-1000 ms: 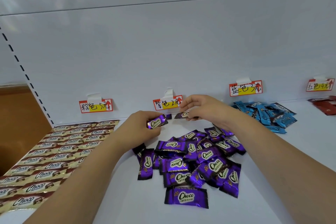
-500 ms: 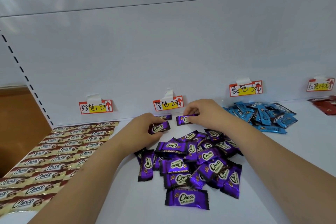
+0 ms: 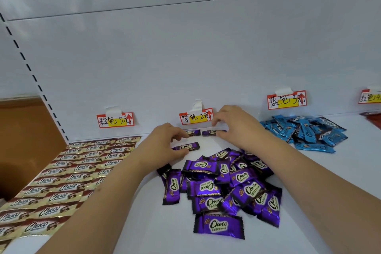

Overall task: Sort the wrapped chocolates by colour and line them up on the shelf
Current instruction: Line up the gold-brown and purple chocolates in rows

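Note:
A loose pile of purple wrapped chocolates (image 3: 224,187) lies on the white shelf (image 3: 144,222) in front of me. My left hand (image 3: 162,146) pinches one purple chocolate (image 3: 186,147) that lies flat on the shelf just behind the pile. Against the back wall, my right hand (image 3: 235,126) pinches the right end of another purple chocolate (image 3: 211,132). A third purple chocolate (image 3: 193,132) lies beside it to the left, under the purple price label (image 3: 195,117).
Brown-and-gold chocolates (image 3: 78,173) lie in neat rows on the left under their label (image 3: 115,120). A blue pile (image 3: 305,132) sits at the right under the blue label (image 3: 287,100). Red wrappers (image 3: 374,119) show at the far right edge.
Both hands have lowered their purple chocolates onto the shelf. The right one now lies at the back wall beside the earlier one; the left one lies just in front.

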A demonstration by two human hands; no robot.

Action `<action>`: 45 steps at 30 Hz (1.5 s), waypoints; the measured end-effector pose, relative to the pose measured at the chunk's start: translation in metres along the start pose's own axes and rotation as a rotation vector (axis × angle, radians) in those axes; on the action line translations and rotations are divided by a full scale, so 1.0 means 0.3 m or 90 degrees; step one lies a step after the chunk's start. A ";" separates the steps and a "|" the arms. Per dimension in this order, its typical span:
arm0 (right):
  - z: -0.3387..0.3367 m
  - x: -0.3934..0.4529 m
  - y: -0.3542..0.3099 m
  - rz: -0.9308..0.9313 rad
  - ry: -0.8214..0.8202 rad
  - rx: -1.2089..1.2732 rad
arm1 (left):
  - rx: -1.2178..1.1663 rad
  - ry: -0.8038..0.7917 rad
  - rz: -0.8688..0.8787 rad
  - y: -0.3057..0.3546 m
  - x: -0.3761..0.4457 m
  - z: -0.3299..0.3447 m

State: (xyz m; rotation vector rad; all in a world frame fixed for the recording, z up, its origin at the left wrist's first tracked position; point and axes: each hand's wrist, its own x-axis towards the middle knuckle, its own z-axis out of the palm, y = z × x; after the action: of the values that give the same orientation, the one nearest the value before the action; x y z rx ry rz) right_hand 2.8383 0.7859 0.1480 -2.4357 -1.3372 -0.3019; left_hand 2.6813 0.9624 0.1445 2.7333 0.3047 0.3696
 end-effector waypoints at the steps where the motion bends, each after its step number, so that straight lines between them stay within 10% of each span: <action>1: -0.008 -0.004 -0.001 -0.001 -0.012 -0.005 | 0.012 0.002 -0.001 -0.004 0.000 -0.003; 45: -0.015 -0.016 -0.017 -0.013 -0.094 0.051 | 0.106 -0.009 -0.069 -0.032 -0.028 -0.104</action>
State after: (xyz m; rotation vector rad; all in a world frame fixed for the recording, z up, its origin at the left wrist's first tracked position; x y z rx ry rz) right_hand 2.8314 0.7830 0.1515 -2.4186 -1.4072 -0.0718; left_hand 2.6625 0.9791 0.1671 2.8650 0.4985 0.3068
